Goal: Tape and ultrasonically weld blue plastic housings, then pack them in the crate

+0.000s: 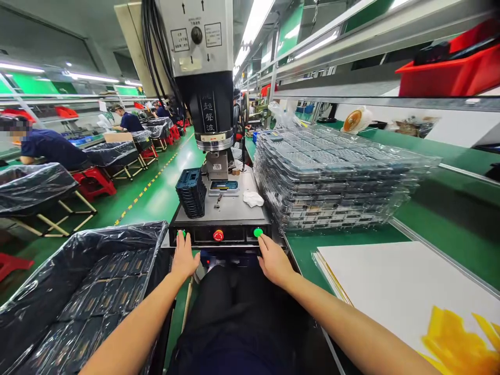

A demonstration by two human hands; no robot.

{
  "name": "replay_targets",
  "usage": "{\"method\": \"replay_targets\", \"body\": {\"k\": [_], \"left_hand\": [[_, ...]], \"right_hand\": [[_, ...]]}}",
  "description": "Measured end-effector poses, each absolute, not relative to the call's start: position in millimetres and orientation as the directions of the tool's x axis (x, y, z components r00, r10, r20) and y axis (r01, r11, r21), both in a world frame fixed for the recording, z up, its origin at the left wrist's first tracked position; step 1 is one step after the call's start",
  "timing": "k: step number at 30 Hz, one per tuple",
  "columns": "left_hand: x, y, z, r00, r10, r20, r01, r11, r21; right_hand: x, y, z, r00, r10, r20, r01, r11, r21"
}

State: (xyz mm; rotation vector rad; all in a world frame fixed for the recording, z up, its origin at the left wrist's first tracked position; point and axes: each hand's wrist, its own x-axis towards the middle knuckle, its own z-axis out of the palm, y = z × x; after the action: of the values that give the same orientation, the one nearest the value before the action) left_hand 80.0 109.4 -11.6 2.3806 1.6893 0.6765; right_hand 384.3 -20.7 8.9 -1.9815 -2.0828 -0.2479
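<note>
Both your hands are empty, fingers extended: your left hand [184,259] at eleven o'clock, at a round green left button [182,233]; your right hand [275,262] at one, at a round green right button [258,232]. Whether either is pressed, I cannot tell. A flat, dark-blue, rectangular plastic part [224,188] lies at twelve, below the tall grey-and-black metal press [209,107]. Press both buttons squarely together, fingertips clear of the round red button [218,235] between.

The person wears plain black trousers [219,307] and, at the waist of the trousers, a dark navy garment [234,362]; flanking the trousers, both forearms [336,307], left hand [185,257] and right hand [275,261] are bare.
</note>
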Motion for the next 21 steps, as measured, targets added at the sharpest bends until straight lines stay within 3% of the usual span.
{"method": "replay_targets", "body": {"k": [5, 10, 13, 16, 19, 21], "left_hand": [[76, 111, -7, 0.291, 0.927, 0.238, 0.850, -0.365, 0.380], [63, 111, 8, 0.302, 0.932, 0.198, 0.840, -0.359, 0.407], [41, 106, 8, 0.246, 0.930, 0.272, 0.881, -0.332, 0.337], [4, 96, -6, 0.183, 0.946, 0.268, 0.944, -0.245, 0.220], [-36, 84, -31, 0.074, 0.989, 0.124, 0.990, -0.088, 0.108], [-57, 76, -48, -0.010, 1.000, -0.030, 0.995, 0.013, 0.101]], "right_hand": [[381, -17, 10, -0.074, 0.974, 0.213, 0.997, 0.076, -0.002], [382, -18, 22, -0.062, 0.985, 0.161, 0.992, 0.079, -0.099], [387, -37, 29, -0.105, 0.971, 0.216, 0.975, 0.143, -0.170], [399, -79, 27, -0.159, 0.936, 0.315, 0.966, 0.214, -0.147], [416, -138, 11, -0.212, 0.865, 0.455, 0.966, 0.255, -0.035], [426, -178, -6, -0.212, 0.820, 0.531, 0.972, 0.234, 0.025]]}}
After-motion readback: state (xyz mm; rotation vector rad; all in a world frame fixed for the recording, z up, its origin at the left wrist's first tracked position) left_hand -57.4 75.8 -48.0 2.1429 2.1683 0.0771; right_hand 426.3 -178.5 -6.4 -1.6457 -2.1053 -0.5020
